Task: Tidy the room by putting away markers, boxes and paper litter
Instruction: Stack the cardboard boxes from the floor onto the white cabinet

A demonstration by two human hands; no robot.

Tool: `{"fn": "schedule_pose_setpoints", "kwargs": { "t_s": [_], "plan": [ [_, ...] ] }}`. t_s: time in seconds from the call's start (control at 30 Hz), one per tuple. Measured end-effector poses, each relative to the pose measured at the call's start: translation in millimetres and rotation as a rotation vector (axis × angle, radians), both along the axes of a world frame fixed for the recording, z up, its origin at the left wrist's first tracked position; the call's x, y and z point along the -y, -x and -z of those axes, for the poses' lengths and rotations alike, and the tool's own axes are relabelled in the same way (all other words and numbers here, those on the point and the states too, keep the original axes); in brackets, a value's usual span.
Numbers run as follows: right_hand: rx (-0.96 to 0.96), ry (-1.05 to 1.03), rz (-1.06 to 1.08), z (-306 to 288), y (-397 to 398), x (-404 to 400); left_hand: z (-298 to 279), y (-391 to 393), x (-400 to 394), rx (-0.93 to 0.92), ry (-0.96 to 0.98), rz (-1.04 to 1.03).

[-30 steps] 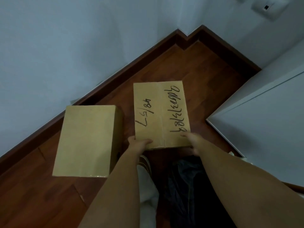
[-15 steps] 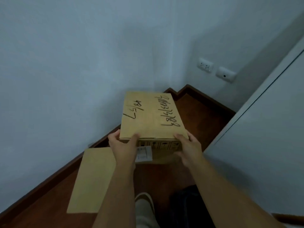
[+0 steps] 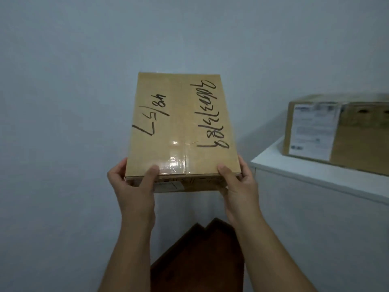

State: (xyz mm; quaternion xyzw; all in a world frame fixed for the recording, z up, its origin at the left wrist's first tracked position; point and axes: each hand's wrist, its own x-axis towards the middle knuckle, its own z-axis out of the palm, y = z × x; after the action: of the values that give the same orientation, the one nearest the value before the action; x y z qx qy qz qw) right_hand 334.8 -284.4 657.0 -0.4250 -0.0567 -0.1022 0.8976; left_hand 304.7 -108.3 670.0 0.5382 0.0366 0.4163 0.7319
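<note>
I hold a flat cardboard box [image 3: 181,123] up in front of the white wall, well above the floor. Black handwriting and clear tape cover its top face. My left hand [image 3: 132,186] grips its near left corner, thumb on top. At the near right corner my right hand [image 3: 237,184] grips the same way. A second cardboard box [image 3: 341,131] with a white shipping label rests on the white cabinet [image 3: 315,175] at the right.
White walls [image 3: 63,102] meet in a corner straight ahead. A patch of dark wooden floor [image 3: 195,260] with a brown baseboard shows low between my forearms. The cabinet's side panel fills the lower right.
Both hands have lifted the handwritten box off the floor to chest height. My view has tilted up, so the other floor box has dropped out of sight and the cabinet top has appeared.
</note>
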Motion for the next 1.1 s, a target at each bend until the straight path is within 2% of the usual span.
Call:
{"fn": "schedule_pose_setpoints", "kwargs": {
  "t_s": [0.2,0.33,0.5,0.63,0.7,0.83,0.97,1.1],
  "plan": [
    [0.320,0.117,0.295,-105,55,85,-97,22,89,0.323,0.032,0.195],
    [0.432,0.243,0.555,-158,98,155,-141,28,163,0.438,-0.011,0.418],
    [0.473,0.422,0.909,-209,155,248,-182,33,259,0.508,-0.182,0.673],
    [0.377,0.623,1.173,-232,186,308,-195,37,327,0.498,-0.422,0.708],
    [0.306,0.752,1.274,-237,195,333,-197,37,355,0.499,-0.475,0.750],
    [0.098,0.959,1.319,-229,197,377,-185,23,398,0.379,-0.553,0.793],
    [-0.017,1.133,1.294,-205,179,400,-163,11,425,0.255,-0.718,0.549],
    [-0.103,1.358,1.376,-176,162,408,-142,1,444,0.249,-0.856,0.401]
  ]
}}
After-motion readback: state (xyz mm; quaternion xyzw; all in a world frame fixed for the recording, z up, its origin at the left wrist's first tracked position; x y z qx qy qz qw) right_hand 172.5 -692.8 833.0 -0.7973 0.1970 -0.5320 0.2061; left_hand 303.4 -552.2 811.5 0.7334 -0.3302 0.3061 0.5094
